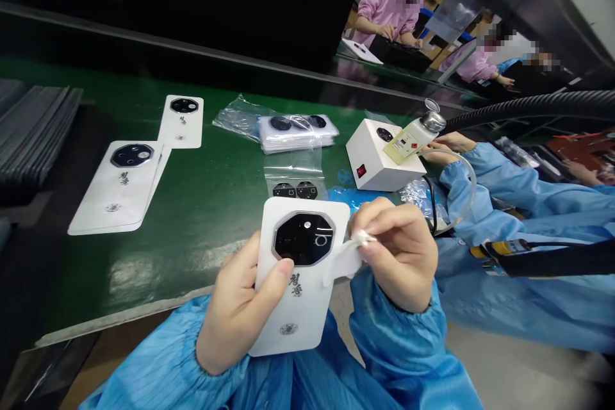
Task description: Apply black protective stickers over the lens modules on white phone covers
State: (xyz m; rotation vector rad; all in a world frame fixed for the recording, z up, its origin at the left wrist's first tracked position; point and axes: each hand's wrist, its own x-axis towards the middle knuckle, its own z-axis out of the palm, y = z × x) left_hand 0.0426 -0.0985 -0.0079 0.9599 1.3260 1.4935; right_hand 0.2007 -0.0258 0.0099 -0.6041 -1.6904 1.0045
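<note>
My left hand (237, 307) grips a white phone back cover (293, 307) from below, its thumb pressed on the cover's face just under a black octagonal camera module (302, 238). My right hand (396, 253) pinches a white tab (343, 262) of thin material between thumb and finger. The tab lies against the cover's right edge beside the module; I cannot tell whether it is film or a wipe. Two more white covers (118, 189) (181, 120) lie on the green conveyor belt (192, 198), to the left of my hands.
A bagged stack of covers (298, 133) and a small bag of black modules (294, 189) lie ahead. Beyond stand a white box unit with a red switch (372, 157) and a pump bottle (416, 134). A co-worker's blue sleeve (528, 205) reaches in from the right.
</note>
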